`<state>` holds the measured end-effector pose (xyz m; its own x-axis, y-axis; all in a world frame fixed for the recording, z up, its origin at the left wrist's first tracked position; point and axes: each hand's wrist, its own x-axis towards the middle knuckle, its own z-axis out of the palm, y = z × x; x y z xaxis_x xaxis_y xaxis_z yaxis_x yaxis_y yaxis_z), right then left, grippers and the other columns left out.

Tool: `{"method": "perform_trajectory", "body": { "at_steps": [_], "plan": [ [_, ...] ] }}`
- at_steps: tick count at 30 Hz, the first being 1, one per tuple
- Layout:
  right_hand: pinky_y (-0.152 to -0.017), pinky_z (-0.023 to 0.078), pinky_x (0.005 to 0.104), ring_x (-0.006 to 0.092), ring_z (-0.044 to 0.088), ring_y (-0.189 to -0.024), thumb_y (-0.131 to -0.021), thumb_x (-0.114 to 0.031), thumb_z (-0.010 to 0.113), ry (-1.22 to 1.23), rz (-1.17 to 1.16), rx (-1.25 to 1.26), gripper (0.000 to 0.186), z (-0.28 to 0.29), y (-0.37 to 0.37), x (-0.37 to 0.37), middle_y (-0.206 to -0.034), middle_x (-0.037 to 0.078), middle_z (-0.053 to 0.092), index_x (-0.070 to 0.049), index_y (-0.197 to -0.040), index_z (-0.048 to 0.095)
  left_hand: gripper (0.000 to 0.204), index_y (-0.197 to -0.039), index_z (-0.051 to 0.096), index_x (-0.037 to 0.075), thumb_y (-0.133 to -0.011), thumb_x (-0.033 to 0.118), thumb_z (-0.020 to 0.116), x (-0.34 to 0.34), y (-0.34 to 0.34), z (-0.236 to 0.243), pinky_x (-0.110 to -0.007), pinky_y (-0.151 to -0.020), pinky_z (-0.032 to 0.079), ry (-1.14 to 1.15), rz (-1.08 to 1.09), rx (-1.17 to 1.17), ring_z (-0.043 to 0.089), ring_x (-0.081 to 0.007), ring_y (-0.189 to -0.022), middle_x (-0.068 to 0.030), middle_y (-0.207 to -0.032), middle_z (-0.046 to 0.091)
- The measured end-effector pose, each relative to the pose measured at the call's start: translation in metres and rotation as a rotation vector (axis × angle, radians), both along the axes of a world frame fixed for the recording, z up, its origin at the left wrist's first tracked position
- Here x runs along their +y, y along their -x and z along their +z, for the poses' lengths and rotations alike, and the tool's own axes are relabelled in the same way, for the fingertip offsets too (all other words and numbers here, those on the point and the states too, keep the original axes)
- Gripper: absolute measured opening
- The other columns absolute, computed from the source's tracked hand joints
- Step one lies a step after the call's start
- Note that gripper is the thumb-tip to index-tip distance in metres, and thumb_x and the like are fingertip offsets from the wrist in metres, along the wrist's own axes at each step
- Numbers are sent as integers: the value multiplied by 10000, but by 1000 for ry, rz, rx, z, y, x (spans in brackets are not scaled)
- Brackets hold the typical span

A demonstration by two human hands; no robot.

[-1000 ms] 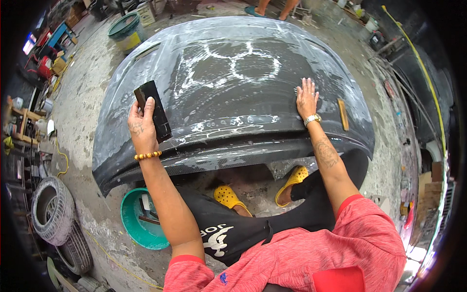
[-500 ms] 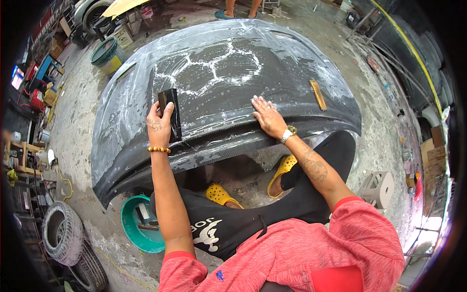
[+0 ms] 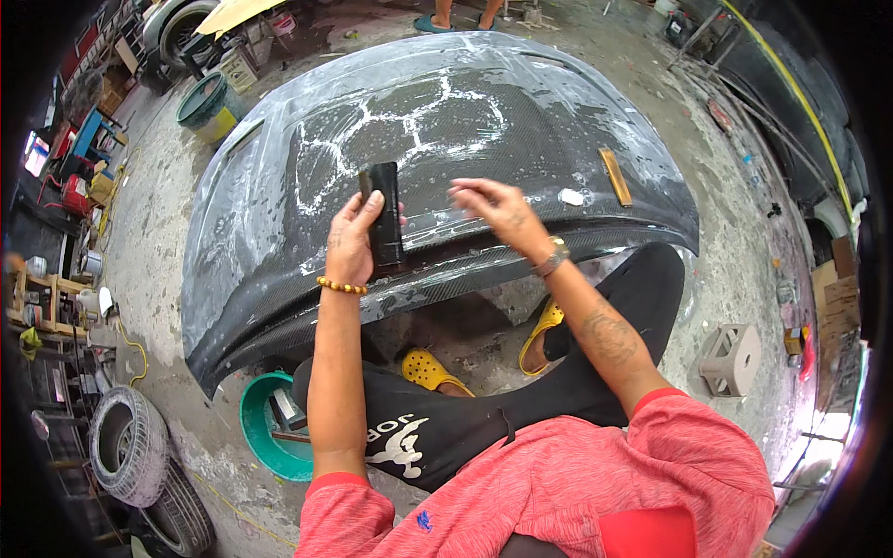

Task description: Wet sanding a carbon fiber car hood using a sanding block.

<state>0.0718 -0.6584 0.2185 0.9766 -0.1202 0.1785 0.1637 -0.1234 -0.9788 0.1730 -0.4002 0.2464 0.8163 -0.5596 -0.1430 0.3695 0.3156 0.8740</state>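
Observation:
A dark car hood (image 3: 521,130) with a woven carbon-fibre pattern lies in front of me, wet and streaked with grey and white residue. My left hand (image 3: 353,232) is closed around a black, shiny sanding block (image 3: 386,219), held upright above the hood's near part. To its right, my right hand (image 3: 498,212) hovers over the hood, its slightly bent, blurred fingers pointing toward the block without touching it. I see nothing in that hand. A small white piece (image 3: 571,197) lies on the hood to its right, and beyond that rests a yellow-brown block (image 3: 615,178).
A teal basin (image 3: 256,432) with blocks in it stands at my lower left, near two tyres (image 3: 130,446). A grey stool (image 3: 730,360) is at my right. A green bucket (image 3: 206,104) stands beyond the hood's left side. Another person's feet (image 3: 435,24) show behind the hood.
My left hand has moved right with the sanding block. My right hand has lifted off the hood, its fingers now bent. The white piece has come into sight on the hood.

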Motion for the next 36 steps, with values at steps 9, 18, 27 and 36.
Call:
{"method": "perform_trajectory", "body": {
  "at_steps": [9, 18, 27, 36],
  "plan": [
    [-790, 591, 286, 116, 680, -964, -925, -165, 797, -570, 68, 301, 302, 18, -22, 73, -1070, 20, 696, -36, -1166, 669, 385, -1345, 584, -20, -1027, 187, 655, -10, 14, -14, -258, -871, 565, 14, 54, -7, 656, -103, -1049, -56, -1175, 681],
    [-763, 564, 252, 81, 678, -881, -950, -134, 759, -697, 173, 357, 243, 1, -22, 62, -1026, 10, 722, -36, -1164, 699, 543, -1493, 476, 1, -1010, 154, 671, -4, 15, -14, -293, -959, 542, 180, 30, 77, 632, -144, -1153, -84, -1324, 627],
    [-798, 607, 307, 151, 676, -946, -939, -136, 773, -471, -80, 303, 307, -4, -18, 72, -1103, 67, 675, 1, -1184, 650, 553, -1493, 485, -13, -1000, 131, 690, -13, 22, -21, -296, -941, 547, -10, 146, -195, 645, -149, -1106, -105, -1316, 643],
    [-837, 630, 343, 177, 703, -974, -960, -173, 749, -659, 49, 333, 331, -17, 8, 56, -1081, 87, 681, 17, -1202, 627, 590, -1520, 504, 90, -967, 160, 700, -34, 60, -32, -390, -907, 522, -623, 373, -976, 657, -291, -1019, -176, -1151, 669]
  ]
}}
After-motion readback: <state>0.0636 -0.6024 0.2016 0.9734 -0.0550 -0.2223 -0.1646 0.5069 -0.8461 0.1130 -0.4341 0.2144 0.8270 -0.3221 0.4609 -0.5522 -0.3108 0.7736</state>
